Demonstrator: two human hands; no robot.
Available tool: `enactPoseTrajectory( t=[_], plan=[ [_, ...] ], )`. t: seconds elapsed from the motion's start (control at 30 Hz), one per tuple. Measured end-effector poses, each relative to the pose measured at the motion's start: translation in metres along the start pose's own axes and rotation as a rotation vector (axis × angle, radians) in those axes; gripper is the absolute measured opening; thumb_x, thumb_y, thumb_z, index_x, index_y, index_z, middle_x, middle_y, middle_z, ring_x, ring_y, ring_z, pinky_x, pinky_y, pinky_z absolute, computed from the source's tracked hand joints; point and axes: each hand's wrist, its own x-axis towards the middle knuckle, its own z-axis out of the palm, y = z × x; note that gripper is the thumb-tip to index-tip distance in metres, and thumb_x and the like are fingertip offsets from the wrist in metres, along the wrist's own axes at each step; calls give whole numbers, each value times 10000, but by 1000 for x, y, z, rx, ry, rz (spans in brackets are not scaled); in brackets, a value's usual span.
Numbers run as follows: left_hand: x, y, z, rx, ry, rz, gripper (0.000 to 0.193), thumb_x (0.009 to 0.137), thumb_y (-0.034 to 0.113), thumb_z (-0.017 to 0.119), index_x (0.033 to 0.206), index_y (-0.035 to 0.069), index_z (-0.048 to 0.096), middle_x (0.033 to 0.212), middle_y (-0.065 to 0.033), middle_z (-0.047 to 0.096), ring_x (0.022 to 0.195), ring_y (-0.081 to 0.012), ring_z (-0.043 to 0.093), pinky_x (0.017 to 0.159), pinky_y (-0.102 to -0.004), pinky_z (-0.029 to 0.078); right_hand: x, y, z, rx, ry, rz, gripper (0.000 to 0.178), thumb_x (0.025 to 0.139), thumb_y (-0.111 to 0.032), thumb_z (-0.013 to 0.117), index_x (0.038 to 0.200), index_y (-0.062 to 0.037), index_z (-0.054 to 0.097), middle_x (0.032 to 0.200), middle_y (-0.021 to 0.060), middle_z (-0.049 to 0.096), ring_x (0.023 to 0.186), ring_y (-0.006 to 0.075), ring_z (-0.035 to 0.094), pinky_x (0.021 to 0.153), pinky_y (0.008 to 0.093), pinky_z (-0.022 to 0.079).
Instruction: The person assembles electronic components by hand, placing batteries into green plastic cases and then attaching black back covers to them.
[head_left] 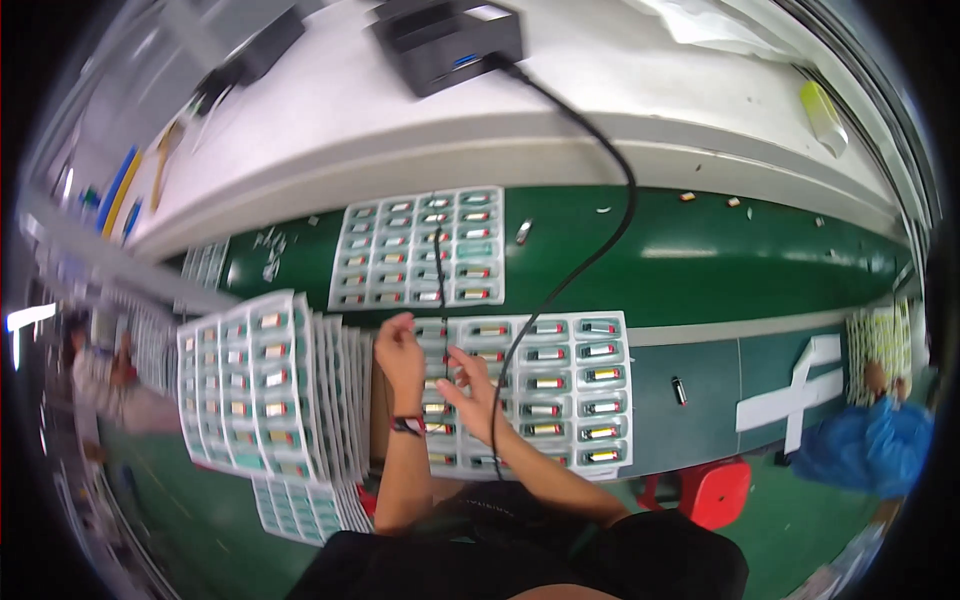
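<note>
A white compartment tray [553, 389] lies in front of me, its pockets holding small cylindrical pieces with black, red, yellow and white parts. Over its left side is my left hand [400, 350], fingers curled together; whatever they may hold is too small to make out. My right hand [470, 385] hovers over the same tray, thumb and fingers apart, with nothing visible in it. A dark red-edged band circles my left wrist. Beyond, a second filled tray [417, 248] rests on the green belt. My hands and forearms hide part of the nearer tray.
Filled trays [250, 385] stand in a tilted stack at left. A black cable [600, 240] hangs across the view from a black box [450, 45] on the white shelf. One loose cylinder [680, 390] lies at right. A red stool [715, 492] and a blue-clothed person [870, 445] are beyond.
</note>
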Motion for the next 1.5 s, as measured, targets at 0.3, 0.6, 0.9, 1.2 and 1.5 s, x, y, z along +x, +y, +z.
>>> enactPoseTrajectory(
  t=[0.3,0.6,0.9,1.2,1.5],
  plan=[
    [-188,62,-161,330,-93,-285,143,778,45,545,853,14,662,792,-143,664,727,-251,655,651,-340,503,-104,-87,30,1252,-872,429,550,923,-517,375,1094,-52,613,787,94,602,801,210,561,823,330,396],
    [-277,-46,-324,750,346,-638,197,814,172,520,849,66,682,825,-190,656,789,-360,634,687,-440,490,-165,-51,8,866,-1699,617,311,856,-207,569,909,80,674,478,90,563,481,154,527,848,352,407],
    [-331,-147,-472,831,323,-1073,237,779,185,525,926,91,686,962,-172,656,922,-348,618,804,-425,485,-176,-19,9,1333,-1487,285,392,775,-395,719,730,-9,660,621,19,625,559,150,593,876,406,440],
    [-301,-248,-425,548,-24,-566,191,805,94,550,968,28,624,910,-145,629,756,-269,605,701,-372,490,-210,38,145,54,-1925,1461,486,888,-215,549,1325,-34,438,627,100,602,367,144,520,371,228,434],
    [-279,-75,-362,-931,-716,-1018,363,810,121,637,1142,53,507,915,-59,588,762,-121,583,632,-232,483,-155,57,143,318,-1499,1052,518,834,-231,622,1270,14,485,578,76,605,422,83,482,378,209,340]
  ],
)
